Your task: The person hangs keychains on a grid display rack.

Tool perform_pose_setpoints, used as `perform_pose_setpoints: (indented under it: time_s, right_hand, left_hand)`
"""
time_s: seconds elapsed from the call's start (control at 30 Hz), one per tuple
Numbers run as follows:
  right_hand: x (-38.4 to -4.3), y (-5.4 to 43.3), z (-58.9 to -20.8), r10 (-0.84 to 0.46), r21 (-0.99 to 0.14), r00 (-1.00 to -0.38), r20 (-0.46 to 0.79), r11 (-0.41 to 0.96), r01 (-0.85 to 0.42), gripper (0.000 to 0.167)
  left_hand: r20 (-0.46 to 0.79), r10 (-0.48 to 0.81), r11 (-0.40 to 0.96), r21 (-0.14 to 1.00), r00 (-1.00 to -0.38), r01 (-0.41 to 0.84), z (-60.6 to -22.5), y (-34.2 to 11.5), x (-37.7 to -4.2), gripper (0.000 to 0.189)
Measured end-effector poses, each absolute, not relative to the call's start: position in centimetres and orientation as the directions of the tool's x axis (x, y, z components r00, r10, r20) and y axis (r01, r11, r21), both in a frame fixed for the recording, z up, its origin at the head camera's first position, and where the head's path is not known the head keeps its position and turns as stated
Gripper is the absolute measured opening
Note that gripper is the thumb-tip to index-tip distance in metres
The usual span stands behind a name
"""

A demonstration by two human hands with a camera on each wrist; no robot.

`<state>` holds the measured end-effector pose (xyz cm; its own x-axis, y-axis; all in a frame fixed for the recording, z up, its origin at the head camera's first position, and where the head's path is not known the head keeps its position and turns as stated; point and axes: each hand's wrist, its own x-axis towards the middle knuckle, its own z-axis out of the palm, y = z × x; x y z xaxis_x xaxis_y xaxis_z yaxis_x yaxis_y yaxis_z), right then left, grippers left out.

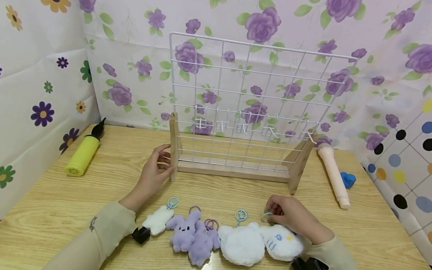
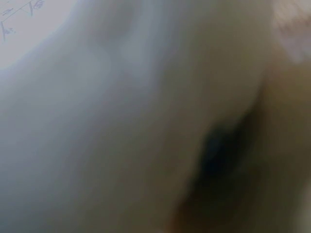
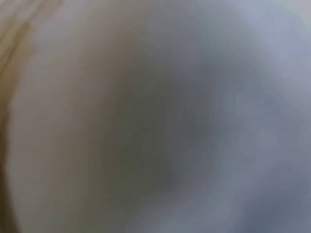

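Observation:
In the head view, my left hand (image 1: 154, 170) holds the left wooden upright (image 1: 174, 149) of a white wire grid rack (image 1: 247, 83), thumb in front. My right hand (image 1: 289, 211) pinches the light ring of a white plush keychain (image 1: 283, 243) with a blue and yellow decoration, lying on the table. Left of it lies a larger white plush keychain (image 1: 244, 245) with a blue ring. Two purple plush keychains, one a bunny (image 1: 184, 231), and a small white plush keychain (image 1: 158, 219) lie further left. Both wrist views are blurred by something very close.
Several white hooks (image 1: 243, 127) hang in a row on the grid. A yellow hand pump (image 1: 84, 153) lies at the left of the wooden table (image 1: 45, 211). To the right are a pale pink tube (image 1: 333, 175) and a small blue toy (image 1: 348, 179). Patterned cloth walls surround the table.

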<state>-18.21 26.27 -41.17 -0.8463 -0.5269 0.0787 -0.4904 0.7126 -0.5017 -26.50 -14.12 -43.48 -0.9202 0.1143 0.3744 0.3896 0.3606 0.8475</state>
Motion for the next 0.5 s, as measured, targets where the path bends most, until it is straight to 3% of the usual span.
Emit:
perform_pose_setpoints:
  time_s: [0.5]
  right_hand:
    - [-18.12,26.90,-40.29,-0.490,-0.554,-0.872,-0.011,0.729,-0.403,0.003]
  left_hand:
    - [0.388,0.103,0.378,0.836,-0.916,0.397,-43.69,-14.00,-26.64,0.067]
